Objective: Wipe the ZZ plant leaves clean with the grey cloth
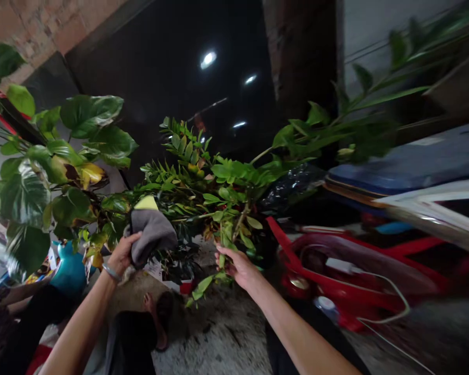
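Note:
A grey cloth (pixel 154 234) with a yellow-green corner is bunched in my left hand (pixel 123 253), whose fingers close round its lower left side. To the right, my right hand (pixel 234 264) has its fingers closed round a leafy green stem (pixel 227 229), low on the plant. Leaves hang below that hand. Dense green foliage (pixel 183 182) stands behind both hands, with a few yellow and brown leaves in it. Large variegated leaves (pixel 27 192) fill the left side, next to the cloth.
At the right stands a red vehicle-like object (pixel 359 260) with a white charger and cable (pixel 391 286). A blurred blue-topped pile (pixel 410 161) lies above it. Another person's arm (pixel 27 291) shows at lower left, beside a turquoise object (pixel 68 268). Concrete floor (pixel 203 338) lies below.

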The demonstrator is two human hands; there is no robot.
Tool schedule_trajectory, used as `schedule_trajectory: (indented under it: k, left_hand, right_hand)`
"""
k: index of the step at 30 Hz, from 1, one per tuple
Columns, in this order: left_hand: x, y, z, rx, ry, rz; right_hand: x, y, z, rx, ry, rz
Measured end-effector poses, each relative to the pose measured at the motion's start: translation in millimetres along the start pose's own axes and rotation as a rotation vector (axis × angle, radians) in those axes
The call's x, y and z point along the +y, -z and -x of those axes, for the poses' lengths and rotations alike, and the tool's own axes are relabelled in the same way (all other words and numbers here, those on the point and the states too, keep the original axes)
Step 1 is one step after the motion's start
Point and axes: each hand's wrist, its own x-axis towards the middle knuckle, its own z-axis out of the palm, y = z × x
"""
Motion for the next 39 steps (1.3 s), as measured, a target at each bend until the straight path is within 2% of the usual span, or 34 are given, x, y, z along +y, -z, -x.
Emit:
schedule_trajectory:
  k: [1, 4, 6, 9, 12, 14, 16, 18, 20, 22, 24, 26, 28, 30, 32, 35, 37, 39]
  left_hand:
    - [-16, 6.4, 2, 0.015, 0.025, -0.1]
    - [-57, 21.2, 19, -0.141, 0.089, -0.317]
    - [-60, 23.5, 34, -0.22, 0.077, -0.364]
    - [-26, 15.8, 44, -0.163, -0.041, -0.293]
    - [17, 3.0, 34, -0.043, -0.205, -0.153]
    - [25, -4.3, 22, -0.011, -0.256, -0.097]
    - [10, -8.4, 12, 0.003, -0.25, -0.105]
    - [-20, -7.8, 13, -0.014, -0.189, -0.191]
    - [-50, -1.5, 25, -0.093, -0.091, -0.317]
    - [-62, 9.7, 45, -0.186, -0.005, -0.352]
    - [-50, 23.3, 63, -0.184, 0.008, -0.277]
    - [-19, 36.0, 72, -0.043, -0.079, -0.156]
    - [12, 44.5, 67, 0.107, -0.179, -0.023]
    - [26, 47.0, 54, 0.199, -0.185, 0.083]
    - [14, 44.4, 40, 0.233, -0.111, 0.118]
    - [-43, 39.7, 34, 0.185, -0.006, 0.034]
    - [-81, 42.9, 44, 0.134, 0.091, -0.011]
    - [-97, 54.2, 61, 0.116, 0.168, -0.012]
  right_hand:
    - [0, 1, 0, -0.001, 0.0, -0.002]
    - [-2, 4, 0, -0.001, -0.002, 0.005]
    - [-3, 7, 0, 0.002, -0.001, 0.008]
    - [-4, 9, 0, -0.011, -0.005, 0.006]
    - [-2, 6, -1, 0.0, -0.014, 0.014]
    - [0, 2, -2, 0.024, -0.017, 0.02]
    - [3, -3, -3, 0.046, -0.017, 0.016]
    - [6, -6, -5, 0.058, -0.017, 0.002]
    - [7, -6, -7, 0.056, -0.018, -0.012]
    - [7, -5, -8, 0.05, -0.028, -0.02]
    - [6, -3, -8, 0.027, -0.041, -0.042]
    - [4, -4, -7, -0.014, -0.061, -0.091]
    - [4, -7, -6, -0.049, -0.077, -0.147]
    - [5, -13, -5, -0.049, -0.087, -0.189]
    - [8, -19, -5, -0.038, -0.102, -0.212]
    - [13, -25, -5, -0.034, -0.116, -0.219]
    - [15, -24, -6, -0.026, -0.103, -0.203]
    - [16, -22, -7, -0.015, -0.092, -0.179]
